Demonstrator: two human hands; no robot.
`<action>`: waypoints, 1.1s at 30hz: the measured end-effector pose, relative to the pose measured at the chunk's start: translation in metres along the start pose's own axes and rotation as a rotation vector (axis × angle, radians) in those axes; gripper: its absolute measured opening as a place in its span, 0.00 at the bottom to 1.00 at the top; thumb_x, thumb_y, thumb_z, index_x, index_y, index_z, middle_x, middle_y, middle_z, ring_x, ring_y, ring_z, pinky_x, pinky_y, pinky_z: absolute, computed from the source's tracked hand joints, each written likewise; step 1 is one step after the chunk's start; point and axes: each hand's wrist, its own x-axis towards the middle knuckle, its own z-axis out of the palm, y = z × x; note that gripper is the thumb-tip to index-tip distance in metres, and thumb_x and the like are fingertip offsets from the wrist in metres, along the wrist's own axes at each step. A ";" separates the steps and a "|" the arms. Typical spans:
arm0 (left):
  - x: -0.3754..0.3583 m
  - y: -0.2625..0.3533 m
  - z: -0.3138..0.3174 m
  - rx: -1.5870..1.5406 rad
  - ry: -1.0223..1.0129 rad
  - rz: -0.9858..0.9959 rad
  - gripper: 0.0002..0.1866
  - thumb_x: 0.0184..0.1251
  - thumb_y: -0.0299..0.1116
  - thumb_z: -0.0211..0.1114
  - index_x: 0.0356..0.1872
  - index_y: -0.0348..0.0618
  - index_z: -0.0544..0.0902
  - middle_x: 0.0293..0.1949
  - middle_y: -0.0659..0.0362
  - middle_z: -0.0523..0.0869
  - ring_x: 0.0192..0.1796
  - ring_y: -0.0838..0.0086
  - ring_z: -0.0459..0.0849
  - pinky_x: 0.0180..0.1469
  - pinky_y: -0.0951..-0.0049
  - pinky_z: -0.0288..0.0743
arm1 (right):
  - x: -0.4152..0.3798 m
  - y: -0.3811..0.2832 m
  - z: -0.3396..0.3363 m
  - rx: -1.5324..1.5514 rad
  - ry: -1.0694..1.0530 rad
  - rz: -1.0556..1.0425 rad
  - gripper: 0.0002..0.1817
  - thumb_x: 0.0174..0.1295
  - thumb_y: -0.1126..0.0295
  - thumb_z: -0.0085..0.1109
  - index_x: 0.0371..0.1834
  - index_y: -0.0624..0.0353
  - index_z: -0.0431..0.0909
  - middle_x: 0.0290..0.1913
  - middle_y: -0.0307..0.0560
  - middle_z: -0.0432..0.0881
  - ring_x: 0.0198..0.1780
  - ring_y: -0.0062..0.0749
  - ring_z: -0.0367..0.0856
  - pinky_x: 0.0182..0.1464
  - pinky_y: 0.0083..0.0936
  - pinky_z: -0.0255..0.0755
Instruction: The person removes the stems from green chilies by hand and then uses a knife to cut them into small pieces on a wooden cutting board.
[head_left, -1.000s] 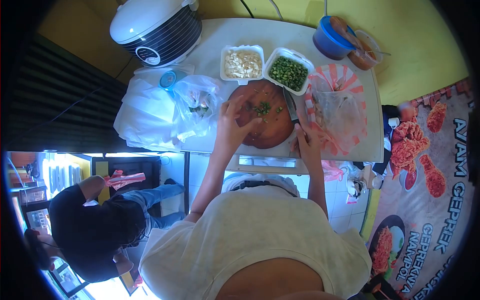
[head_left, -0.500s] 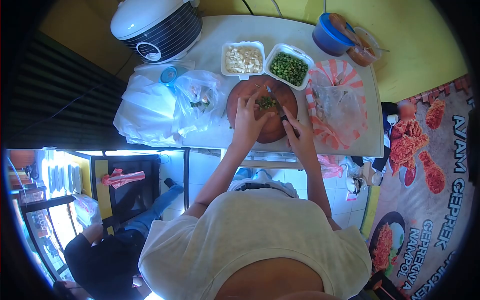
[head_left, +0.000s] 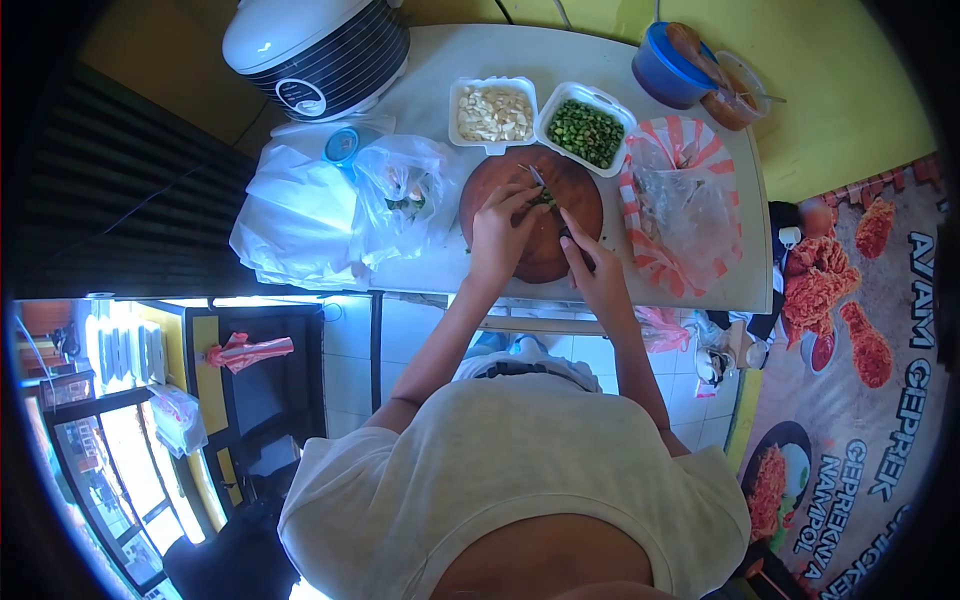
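Note:
A round brown chopping board (head_left: 570, 245) lies near the table's front edge, with a small heap of chopped green pieces (head_left: 545, 196) on it. My left hand (head_left: 502, 228) is closed at the left of the heap, its fingertips on the greens. In my right hand (head_left: 592, 258) is the knife (head_left: 552, 200), its blade pointing up and left beside the heap. Behind the board stand two white foam boxes, one with pale sliced pieces (head_left: 495, 114), the other with chopped green pieces (head_left: 585, 134).
To the left are white plastic bags (head_left: 300, 220), a blue-lidded cup (head_left: 342, 147) and a rice cooker (head_left: 315, 60). On the right lie a red-striped bag (head_left: 682, 215), a blue tub (head_left: 668, 75) and a sauce container (head_left: 735, 100). Part of a dark-clothed person (head_left: 235, 550) shows lower left.
My left hand has drawn its fingers in onto the greens. The knife's blade sits closer to them. The other person has moved down, largely out of view.

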 end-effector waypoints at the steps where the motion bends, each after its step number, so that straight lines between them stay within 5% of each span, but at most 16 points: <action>1: 0.000 -0.001 0.001 0.004 0.019 0.011 0.14 0.59 0.28 0.73 0.47 0.37 0.88 0.48 0.50 0.87 0.42 0.63 0.90 0.46 0.68 0.82 | 0.001 0.001 0.001 0.001 0.001 0.000 0.24 0.75 0.63 0.54 0.73 0.47 0.71 0.58 0.53 0.85 0.20 0.17 0.71 0.26 0.21 0.71; 7: 0.005 -0.004 0.002 0.023 0.028 0.050 0.13 0.59 0.26 0.73 0.45 0.36 0.89 0.46 0.49 0.88 0.43 0.62 0.90 0.46 0.68 0.83 | 0.004 0.003 0.002 -0.006 0.012 -0.037 0.24 0.75 0.64 0.54 0.74 0.48 0.70 0.60 0.54 0.84 0.21 0.18 0.71 0.28 0.20 0.70; 13: 0.026 -0.007 0.011 -0.091 0.059 0.021 0.12 0.58 0.25 0.73 0.44 0.35 0.89 0.42 0.49 0.89 0.42 0.63 0.90 0.46 0.68 0.82 | 0.023 -0.005 -0.004 0.091 -0.021 0.042 0.24 0.76 0.64 0.53 0.74 0.47 0.69 0.35 0.45 0.86 0.21 0.17 0.70 0.29 0.20 0.70; 15: 0.057 -0.001 0.021 -0.129 0.057 0.038 0.11 0.58 0.25 0.73 0.43 0.35 0.89 0.41 0.49 0.89 0.41 0.62 0.90 0.46 0.69 0.82 | 0.047 -0.010 -0.016 0.113 0.047 -0.012 0.25 0.75 0.63 0.54 0.74 0.46 0.70 0.24 0.42 0.76 0.21 0.17 0.71 0.29 0.21 0.70; 18: 0.101 -0.001 0.033 -0.142 0.042 0.131 0.10 0.62 0.26 0.71 0.44 0.35 0.89 0.41 0.48 0.89 0.41 0.61 0.90 0.47 0.69 0.82 | 0.077 -0.015 -0.034 -0.076 0.138 -0.054 0.24 0.74 0.63 0.55 0.73 0.45 0.72 0.23 0.43 0.77 0.22 0.18 0.73 0.30 0.21 0.71; 25: 0.135 -0.006 0.043 -0.118 -0.145 0.015 0.13 0.68 0.30 0.67 0.51 0.36 0.87 0.44 0.46 0.89 0.46 0.62 0.89 0.49 0.68 0.82 | 0.107 -0.002 -0.055 -0.262 0.289 -0.202 0.22 0.73 0.63 0.57 0.70 0.42 0.75 0.26 0.42 0.79 0.24 0.17 0.76 0.32 0.19 0.72; 27: 0.132 -0.006 0.040 -0.182 -0.109 0.020 0.15 0.70 0.31 0.67 0.54 0.38 0.85 0.45 0.47 0.89 0.47 0.63 0.89 0.50 0.68 0.82 | 0.103 -0.008 -0.058 -0.088 0.218 -0.044 0.22 0.74 0.64 0.57 0.71 0.44 0.75 0.28 0.39 0.80 0.25 0.15 0.75 0.32 0.18 0.71; 30: 0.116 0.009 0.020 -0.206 -0.113 0.016 0.15 0.70 0.31 0.67 0.55 0.38 0.85 0.46 0.47 0.89 0.48 0.65 0.89 0.50 0.69 0.82 | 0.098 0.002 -0.061 0.098 0.256 -0.075 0.23 0.74 0.65 0.57 0.71 0.47 0.74 0.28 0.34 0.77 0.25 0.14 0.73 0.31 0.16 0.69; 31: 0.108 0.018 0.011 -0.222 -0.167 -0.115 0.15 0.73 0.33 0.66 0.57 0.39 0.84 0.47 0.57 0.89 0.47 0.74 0.87 0.47 0.76 0.83 | 0.092 -0.006 -0.061 0.188 0.277 -0.044 0.23 0.74 0.66 0.56 0.71 0.54 0.73 0.26 0.32 0.74 0.24 0.13 0.70 0.29 0.15 0.66; 33: 0.094 0.015 -0.002 -0.266 -0.191 -0.138 0.15 0.73 0.33 0.66 0.57 0.40 0.84 0.47 0.58 0.89 0.47 0.75 0.87 0.46 0.77 0.83 | 0.080 -0.007 -0.066 0.209 0.283 0.004 0.22 0.74 0.67 0.56 0.70 0.57 0.74 0.26 0.32 0.74 0.25 0.13 0.69 0.28 0.14 0.65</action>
